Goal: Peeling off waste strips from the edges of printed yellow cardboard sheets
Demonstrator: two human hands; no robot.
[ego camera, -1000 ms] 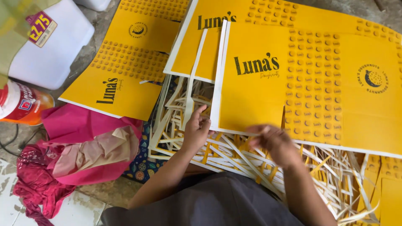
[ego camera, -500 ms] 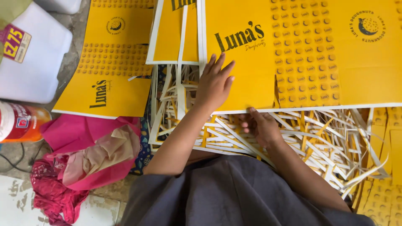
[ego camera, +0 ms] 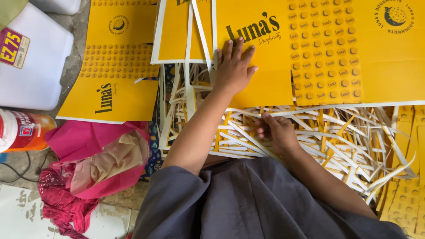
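The person's left hand [ego camera: 233, 66] lies flat and spread, fingers splayed wide, palm down on the near left corner of a big yellow printed card sheet [ego camera: 327, 53]. It grips nothing; it only presses. That sheet runs long from left to right across the far side of the scene, its near edge cut with a white margin.

The right hand [ego camera: 276, 132] sits nearer the body, just beyond the grey garment [ego camera: 261, 203], down in the heap of white and yellow offcut strips [ego camera: 336, 141]. Its fingers are curled in among the strips, and it looks as if they pinch one or two, though the tangle hides the fingertips and I cannot say for sure.

So the sheet lies on the far side of the right hand and a little to the right, with its near edge passing just beyond those knuckles; the left hand is already on it and is plainly the closer of the two.

Further left, a second yellow sheet [ego camera: 113, 75] lies turned the other way. Near it are a white plastic jug [ego camera: 33, 66], a can with an orange label [ego camera: 22, 130], and a bundle of pink cloth [ego camera: 88, 163] on the floor.
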